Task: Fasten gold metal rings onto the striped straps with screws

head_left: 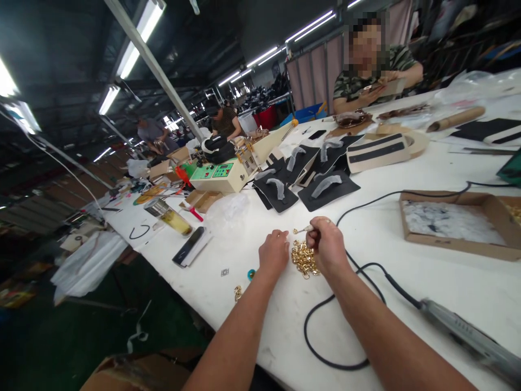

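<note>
Where the head camera looks down over both forearms, the left hand (pixel 273 252) is seen with its fingers curled down onto the white surface (pixel 407 271), just beside a heap of gold metal rings (pixel 303 259). Whether anything is pinched under those fingertips cannot be told. The right hand (pixel 328 244) is clenched around a thin stick (pixel 300 231), whose pale tip is pointed towards the left hand, just above the heap. The heap is laid between the two hands, close to the near edge, seemingly so that single pieces can be picked off by either hand without reaching. A few stray gold pieces (pixel 238 293) and a teal bead (pixel 251 273) are found apart from it, nearer the edge, as if set aside. A black cord (pixel 345 309) is looped past the right wrist and led to a grey hand tool (pixel 468 331) laid down at the right. Beyond the cord a shallow cardboard tray (pixel 448 244) lined with white padding is placed. Farther off, black cut pieces (pixel 325 190) with clear strips on them are spread flat and overlapping. A cream machine (pixel 220 176) with a green panel is set beyond them, near a jar of yellow liquid (pixel 173 218). At the far end a co-worker (pixel 366 76) in a camouflage shirt is seated with something held in both hands.
</note>
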Demonstrator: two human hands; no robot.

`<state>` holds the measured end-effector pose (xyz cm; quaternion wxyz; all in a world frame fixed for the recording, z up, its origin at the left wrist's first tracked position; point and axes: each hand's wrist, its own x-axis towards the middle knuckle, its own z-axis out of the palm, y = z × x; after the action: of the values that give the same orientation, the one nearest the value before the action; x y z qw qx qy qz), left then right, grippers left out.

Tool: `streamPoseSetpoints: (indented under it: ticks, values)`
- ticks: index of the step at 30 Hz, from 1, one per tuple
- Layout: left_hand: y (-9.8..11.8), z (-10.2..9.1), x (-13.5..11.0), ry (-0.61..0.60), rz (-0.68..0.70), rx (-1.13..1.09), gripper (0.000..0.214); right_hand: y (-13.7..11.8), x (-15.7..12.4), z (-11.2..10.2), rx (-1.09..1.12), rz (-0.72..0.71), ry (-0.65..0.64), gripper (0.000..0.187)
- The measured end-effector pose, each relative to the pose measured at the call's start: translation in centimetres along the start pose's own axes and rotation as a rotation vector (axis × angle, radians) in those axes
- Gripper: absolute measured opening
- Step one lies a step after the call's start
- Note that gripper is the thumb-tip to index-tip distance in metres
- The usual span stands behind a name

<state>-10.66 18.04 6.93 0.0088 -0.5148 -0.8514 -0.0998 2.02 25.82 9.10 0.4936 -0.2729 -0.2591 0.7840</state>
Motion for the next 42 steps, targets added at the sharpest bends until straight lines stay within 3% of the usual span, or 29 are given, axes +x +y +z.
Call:
streamPoseSetpoints:
  ticks: [5,12,15,21,26,31,35,39,42]
  values:
    - [-0.5,0.4,1.2,-0.055,-0.034,0.013,0.023,0.3,0.5,-0.4,0.010,0.019,0.005,0.017]
    - [-0.4,1.2,-3.8,0.030,-0.075,-0.098,0.025,1.9,-0.8,-0.2,-0.025,0.078,-0.043,0.017]
    - [-0.3,1.4,-4.6,0.060,-0.088,-0.155,0.035,2.3,-1.3,-0.2,-0.049,0.092,-0.061,0.018]
    - [-0.3,0.9,-2.8,0.009,-0.047,-0.206,0.041,1.8,-0.4,-0.6,-0.056,0.052,-0.021,0.019]
    - [-0.1,0.8,-1.2,-0.074,-0.050,-0.267,0.018,1.9,-0.2,-0.7,-0.044,0.067,-0.013,0.020]
    - [0.0,0.7,-1.2,-0.001,-0.173,-0.471,0.012,2.0,-0.4,-0.5,-0.053,0.078,-0.020,0.020]
    - [0.1,0.2,-3.8,0.094,-0.310,-0.787,0.007,1.9,-0.8,-0.3,-0.064,0.082,-0.033,0.019]
    - [0.3,-0.1,-9.0,0.139,-0.483,-1.176,0.033,2.5,-2.4,0.5,-0.081,0.113,-0.098,0.018]
    - [0.2,-0.4,-12.7,0.173,-0.602,-1.432,0.047,3.5,-4.3,1.1,-0.163,0.121,-0.223,0.017]
